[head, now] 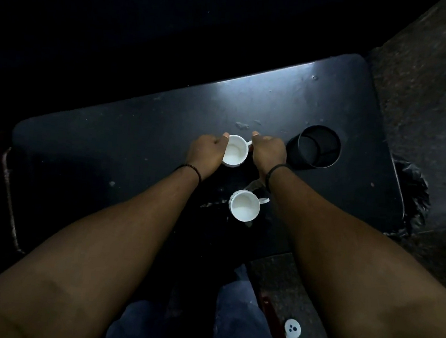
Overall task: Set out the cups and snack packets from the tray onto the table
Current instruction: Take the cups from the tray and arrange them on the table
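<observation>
Two white cups stand on a dark table (pixel 137 138) in dim light. The far cup (pixel 235 151) sits between my hands: my left hand (pixel 207 153) curls around its left side, and my right hand (pixel 268 152) pinches its handle on the right. The near cup (pixel 245 206) stands free, closer to me, with its handle pointing right. It seems to rest on a dark tray whose edges I cannot make out. No snack packets show in the gloom.
A black mesh cylinder holder (pixel 315 150) stands just right of my right hand. A crumpled black bag (pixel 412 198) hangs off the table's right edge. Speckled stone floor (pixel 426 106) lies to the right. My legs are below the table's near edge.
</observation>
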